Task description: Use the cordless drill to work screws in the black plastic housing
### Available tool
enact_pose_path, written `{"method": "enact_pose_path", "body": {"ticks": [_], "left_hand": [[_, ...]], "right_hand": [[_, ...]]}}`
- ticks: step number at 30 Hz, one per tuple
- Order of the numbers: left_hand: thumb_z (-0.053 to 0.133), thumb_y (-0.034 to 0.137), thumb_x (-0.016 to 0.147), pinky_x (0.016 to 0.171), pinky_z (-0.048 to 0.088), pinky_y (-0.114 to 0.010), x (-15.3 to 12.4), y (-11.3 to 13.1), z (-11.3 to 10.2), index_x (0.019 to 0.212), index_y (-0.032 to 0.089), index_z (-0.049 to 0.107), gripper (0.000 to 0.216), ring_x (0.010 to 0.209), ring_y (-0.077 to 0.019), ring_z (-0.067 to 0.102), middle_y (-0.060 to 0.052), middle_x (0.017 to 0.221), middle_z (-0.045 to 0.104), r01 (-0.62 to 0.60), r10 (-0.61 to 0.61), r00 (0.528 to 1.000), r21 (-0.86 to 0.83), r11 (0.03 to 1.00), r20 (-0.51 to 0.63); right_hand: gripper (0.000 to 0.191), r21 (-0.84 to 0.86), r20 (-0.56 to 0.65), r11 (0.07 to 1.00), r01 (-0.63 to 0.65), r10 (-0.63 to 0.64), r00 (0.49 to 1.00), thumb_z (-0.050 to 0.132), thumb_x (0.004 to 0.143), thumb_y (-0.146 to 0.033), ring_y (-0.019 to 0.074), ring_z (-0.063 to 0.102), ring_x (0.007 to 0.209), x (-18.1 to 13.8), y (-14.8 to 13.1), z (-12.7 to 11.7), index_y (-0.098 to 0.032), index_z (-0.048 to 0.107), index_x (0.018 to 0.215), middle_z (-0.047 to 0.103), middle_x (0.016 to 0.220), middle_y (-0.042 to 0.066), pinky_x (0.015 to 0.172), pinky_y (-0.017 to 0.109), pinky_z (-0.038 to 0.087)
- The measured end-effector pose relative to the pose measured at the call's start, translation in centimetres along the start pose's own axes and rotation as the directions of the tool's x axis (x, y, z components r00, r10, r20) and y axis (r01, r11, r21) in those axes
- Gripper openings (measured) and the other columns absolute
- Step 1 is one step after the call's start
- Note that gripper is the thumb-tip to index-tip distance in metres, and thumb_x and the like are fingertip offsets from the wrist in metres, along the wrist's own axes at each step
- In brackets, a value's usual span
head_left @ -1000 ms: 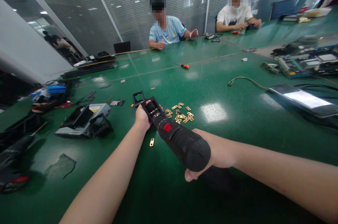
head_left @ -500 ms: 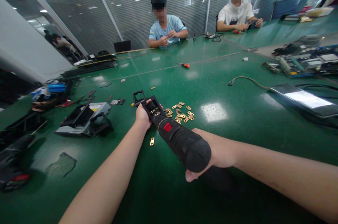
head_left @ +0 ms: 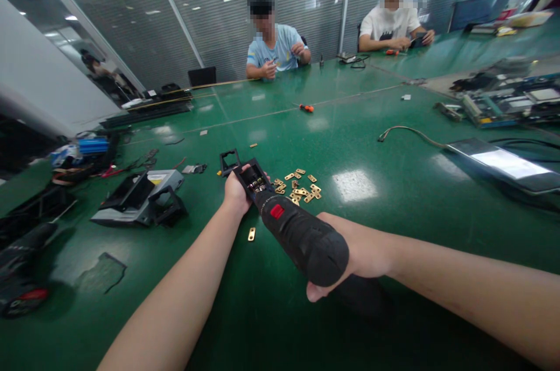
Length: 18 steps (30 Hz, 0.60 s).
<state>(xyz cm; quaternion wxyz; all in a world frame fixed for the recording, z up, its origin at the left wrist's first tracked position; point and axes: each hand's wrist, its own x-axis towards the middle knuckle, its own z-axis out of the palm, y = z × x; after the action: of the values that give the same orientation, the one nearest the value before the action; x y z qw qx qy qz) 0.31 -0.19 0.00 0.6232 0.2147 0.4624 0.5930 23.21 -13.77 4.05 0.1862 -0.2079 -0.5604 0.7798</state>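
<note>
My right hand [head_left: 359,257] grips a black electric screwdriver [head_left: 301,237] with a red switch, its tip pointing into a small black plastic housing [head_left: 252,177]. My left hand [head_left: 235,193] holds that housing against the green table [head_left: 394,184]; brass contacts show inside it. Several small brass plates [head_left: 301,185] lie scattered just right of the housing, and one single brass plate [head_left: 251,234] lies below my left wrist. A black square frame part [head_left: 229,160] sits just behind the housing.
A dismantled grey and black device [head_left: 140,199] lies to the left, with cables and blue parts [head_left: 87,152] behind it. A flat silver panel [head_left: 503,164] with a cable and circuit boards [head_left: 503,102] are on the right. An orange screwdriver [head_left: 306,108] lies mid-table. Two people sit at the far side.
My hands and the screwdriver stay almost still. The person in the light blue shirt across the table has moved their hands.
</note>
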Motion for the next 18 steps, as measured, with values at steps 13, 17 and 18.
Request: {"method": "enact_pose_path", "body": {"ticks": [13, 17, 18], "left_hand": [[0.055, 0.028, 0.084, 0.070, 0.064, -0.043, -0.09, 0.01, -0.09, 0.086, 0.014, 0.068, 0.019, 0.069, -0.0283, 0.074, -0.011, 0.069, 0.072, -0.006, 0.006, 1.000, 0.016, 1.000, 0.015], [0.055, 0.028, 0.083, 0.070, 0.064, -0.044, -0.12, 0.04, -0.03, 0.087, 0.013, 0.068, 0.021, 0.070, -0.0288, 0.074, -0.012, 0.069, 0.072, 0.000, -0.001, 1.000, 0.016, 1.000, 0.019], [0.055, 0.027, 0.083, 0.070, 0.064, -0.044, -0.11, 0.04, -0.02, 0.088, 0.012, 0.069, 0.021, 0.070, -0.0291, 0.074, -0.012, 0.069, 0.072, 0.005, -0.005, 1.000, 0.009, 1.000, 0.014]], "right_hand": [[0.034, -0.025, 0.007, 1.000, 0.017, -0.017, 1.000, 0.100, 0.057, -0.028, 0.0143, 0.066, 0.059, -0.03, -0.19, 0.05, -0.014, 0.071, 0.067, 0.073, 0.070, 0.000, 0.057, 0.024, 0.054], [0.035, -0.051, -0.014, 0.999, 0.017, -0.018, 1.000, 0.100, 0.055, -0.029, 0.0143, 0.066, 0.058, -0.02, -0.24, 0.05, -0.015, 0.069, 0.065, 0.072, 0.067, -0.001, 0.055, 0.024, 0.052], [0.035, -0.049, -0.018, 0.999, 0.009, -0.010, 1.000, 0.100, 0.055, -0.029, 0.0143, 0.065, 0.057, -0.02, -0.25, 0.05, -0.015, 0.069, 0.065, 0.071, 0.066, -0.001, 0.055, 0.024, 0.052]]}}
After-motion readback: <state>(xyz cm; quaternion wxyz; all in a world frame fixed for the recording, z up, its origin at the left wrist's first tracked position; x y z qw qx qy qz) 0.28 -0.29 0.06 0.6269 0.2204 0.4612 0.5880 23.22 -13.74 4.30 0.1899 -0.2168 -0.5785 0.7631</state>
